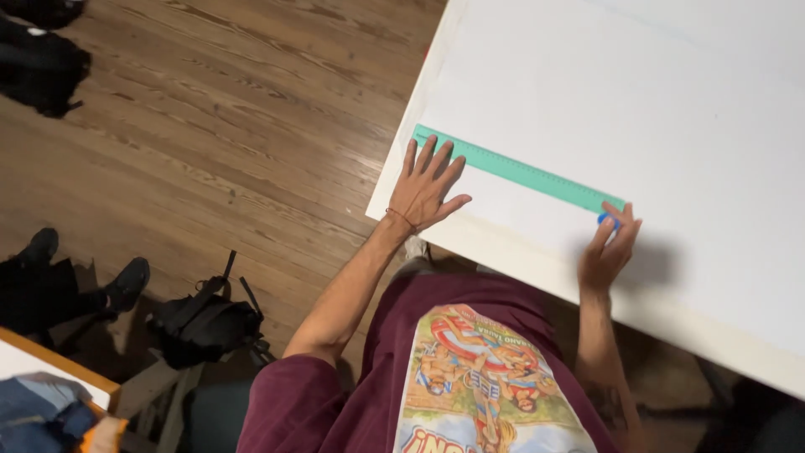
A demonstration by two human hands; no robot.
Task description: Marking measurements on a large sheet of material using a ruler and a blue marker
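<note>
Head view: my left hand (426, 186) lies flat, fingers spread, pressing the green ruler (520, 172) onto the white sheet (637, 101) near its left edge. My right hand (610, 249) pinches a small blue object (605, 220) at the ruler's far end.

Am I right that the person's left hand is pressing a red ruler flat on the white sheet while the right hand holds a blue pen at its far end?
Not quite: the ruler is green, not red, as the head view shows. The left hand does press it flat on the white sheet, and the right hand holds a blue pen at its far end.
</note>
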